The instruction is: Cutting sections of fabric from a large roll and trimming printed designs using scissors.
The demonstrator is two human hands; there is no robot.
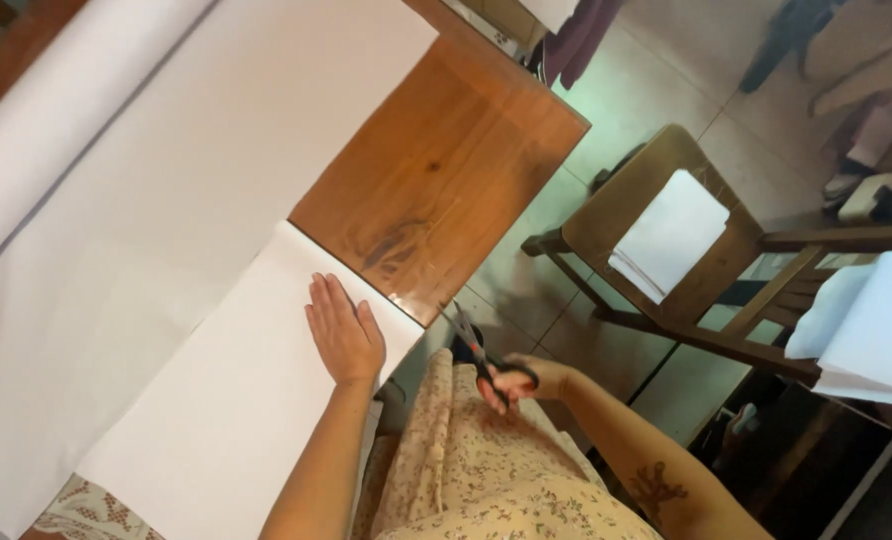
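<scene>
Under your left hand spreads the white paper, covering most of the wooden table; your fingers lie flat and together on its cut piece. Your right hand, off the table's edge beside those fingers, grips black-handled scissors, blades pointing toward the paper.

Left hand flat on white sheet
</scene>
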